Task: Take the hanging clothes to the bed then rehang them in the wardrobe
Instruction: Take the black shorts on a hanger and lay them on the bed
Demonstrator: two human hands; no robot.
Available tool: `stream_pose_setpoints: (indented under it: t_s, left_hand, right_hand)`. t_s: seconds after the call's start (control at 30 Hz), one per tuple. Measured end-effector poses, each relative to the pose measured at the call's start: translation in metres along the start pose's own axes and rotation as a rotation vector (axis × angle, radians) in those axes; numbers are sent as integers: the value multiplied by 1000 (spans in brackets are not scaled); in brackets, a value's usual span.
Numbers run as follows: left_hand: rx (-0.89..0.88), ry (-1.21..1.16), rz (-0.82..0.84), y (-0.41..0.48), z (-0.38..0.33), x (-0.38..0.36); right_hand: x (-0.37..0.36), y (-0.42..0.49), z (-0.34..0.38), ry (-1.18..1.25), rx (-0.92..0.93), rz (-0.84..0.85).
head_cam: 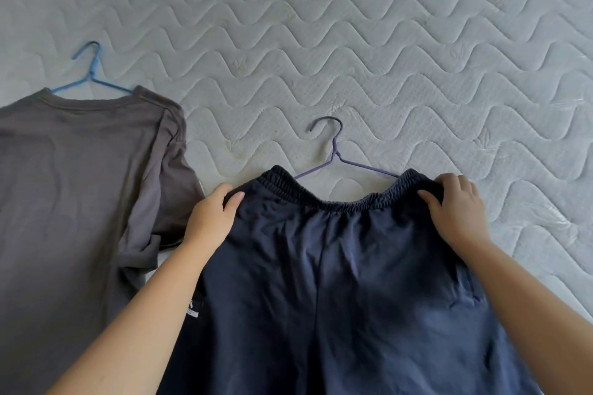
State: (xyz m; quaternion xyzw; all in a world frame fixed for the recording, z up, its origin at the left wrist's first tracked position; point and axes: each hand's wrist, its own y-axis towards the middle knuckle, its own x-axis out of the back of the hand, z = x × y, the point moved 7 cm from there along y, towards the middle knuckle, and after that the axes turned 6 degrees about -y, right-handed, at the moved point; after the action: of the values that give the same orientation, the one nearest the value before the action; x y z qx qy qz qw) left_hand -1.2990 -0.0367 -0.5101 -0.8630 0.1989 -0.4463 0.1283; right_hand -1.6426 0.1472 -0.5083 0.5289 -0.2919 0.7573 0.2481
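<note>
Dark navy shorts (337, 282) lie flat on the quilted mattress (353, 42), their elastic waistband over a purple wire hanger (337, 154) whose hook points away from me. My left hand (211, 218) grips the left corner of the waistband, thumb on top of the cloth. My right hand (455, 208) grips the right corner with curled fingers. To the left lies a grey-brown T-shirt (73, 186) on a blue hanger (91, 74), its hook showing above the collar.
The pale grey mattress with its wavy stitching stretches across the far and right side of the view. The T-shirt's sleeve lies close beside my left hand.
</note>
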Motion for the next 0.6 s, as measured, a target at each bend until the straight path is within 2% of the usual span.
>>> stream_pose_setpoints:
  t_s: [0.1, 0.17, 0.27, 0.43, 0.53, 0.6]
  left_hand:
    - [-1, -147, -77, 8, -2, 6]
    - [-5, -194, -69, 13, -6, 6]
    - [-15, -113, -70, 10, -6, 0]
    - [-18, 119, -229, -15, -11, 3]
    - [-146, 228, -257, -43, -27, 12]
    - [-184, 212, -231, -66, -39, 18]
  right_hand:
    - [4, 13, 7, 30, 0, -53]
    - [3, 19, 7, 50, 1, -52]
    - [-2, 16, 1, 49, 3, -37]
    - [7, -9, -9, 50, -23, 21]
    - [33, -33, -19, 128, -106, 16]
    - [51, -54, -26, 189, -145, -5]
